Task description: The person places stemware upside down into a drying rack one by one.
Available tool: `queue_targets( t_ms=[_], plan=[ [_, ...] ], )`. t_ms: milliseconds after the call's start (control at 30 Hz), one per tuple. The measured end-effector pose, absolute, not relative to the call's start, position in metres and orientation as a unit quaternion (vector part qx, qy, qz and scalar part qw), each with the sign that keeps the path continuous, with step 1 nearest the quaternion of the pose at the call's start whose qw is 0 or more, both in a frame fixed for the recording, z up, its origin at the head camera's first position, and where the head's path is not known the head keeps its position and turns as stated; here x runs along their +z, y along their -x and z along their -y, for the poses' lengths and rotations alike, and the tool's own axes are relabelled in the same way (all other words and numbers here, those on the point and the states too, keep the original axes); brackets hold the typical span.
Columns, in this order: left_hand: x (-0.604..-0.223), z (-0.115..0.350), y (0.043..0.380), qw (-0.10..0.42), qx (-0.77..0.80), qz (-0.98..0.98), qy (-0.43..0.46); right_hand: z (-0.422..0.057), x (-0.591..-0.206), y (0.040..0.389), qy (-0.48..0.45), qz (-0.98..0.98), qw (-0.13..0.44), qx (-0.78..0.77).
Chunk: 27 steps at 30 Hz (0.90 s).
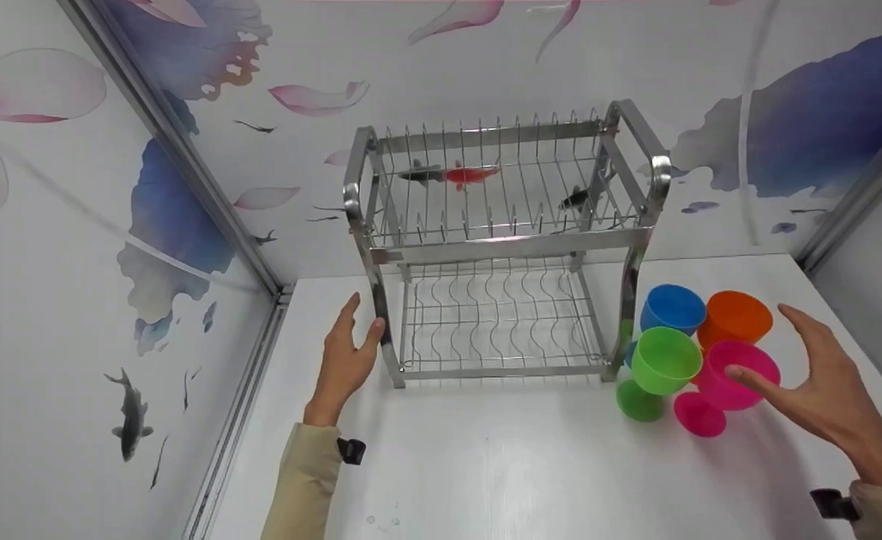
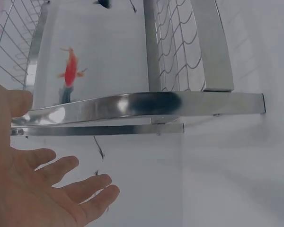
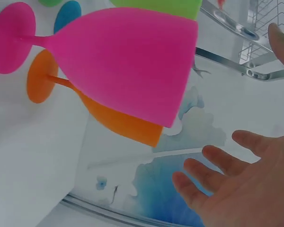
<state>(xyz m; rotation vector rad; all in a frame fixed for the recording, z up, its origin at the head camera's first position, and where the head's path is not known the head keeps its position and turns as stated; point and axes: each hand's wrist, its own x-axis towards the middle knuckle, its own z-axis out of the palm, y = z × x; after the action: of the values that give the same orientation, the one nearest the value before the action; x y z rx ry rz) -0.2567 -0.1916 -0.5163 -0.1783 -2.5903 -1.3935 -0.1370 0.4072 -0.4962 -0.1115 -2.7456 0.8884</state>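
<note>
A two-tier metal dish rack (image 1: 508, 241) stands on the white table. My left hand (image 1: 347, 367) is beside its left front post, fingers spread; whether the thumb touches the post I cannot tell. In the left wrist view that hand (image 2: 47, 184) holds nothing. Right of the rack stand four plastic goblets in a cluster: blue (image 1: 673, 309), orange (image 1: 737, 319), green (image 1: 666, 361) and pink (image 1: 741, 379). My right hand (image 1: 823, 382) is at the right of the pink goblet, thumb in front of its bowl in the head view. The right wrist view shows this hand (image 3: 251, 175) apart from the pink goblet (image 3: 128, 61), fingers extended.
A white wall panel (image 1: 148, 300) printed with fish and petals rises on the left. Similar panels stand behind the rack and on the right. A metal strip (image 1: 238, 420) runs along the table's left edge.
</note>
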Motion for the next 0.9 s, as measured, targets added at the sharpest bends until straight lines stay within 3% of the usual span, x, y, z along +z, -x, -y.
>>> queue_targets(
  t_ms=[333, 733, 900],
  plan=[
    [-0.536, 0.177, 0.265, 0.096, -0.534, 0.838, 0.055, -0.401, -0.544, 0.122, 0.124, 0.894, 0.173, 0.394],
    [-0.542, 0.169, 0.271, 0.15, -0.509, 0.846, 0.053, -0.387, -0.594, 0.129, 0.172, 0.848, 0.109, 0.489],
    [-0.54, 0.167, 0.269, 0.156, -0.505, 0.847, 0.057, -0.383, -0.61, 0.134, 0.176, 0.828, 0.115, 0.52]
  ],
)
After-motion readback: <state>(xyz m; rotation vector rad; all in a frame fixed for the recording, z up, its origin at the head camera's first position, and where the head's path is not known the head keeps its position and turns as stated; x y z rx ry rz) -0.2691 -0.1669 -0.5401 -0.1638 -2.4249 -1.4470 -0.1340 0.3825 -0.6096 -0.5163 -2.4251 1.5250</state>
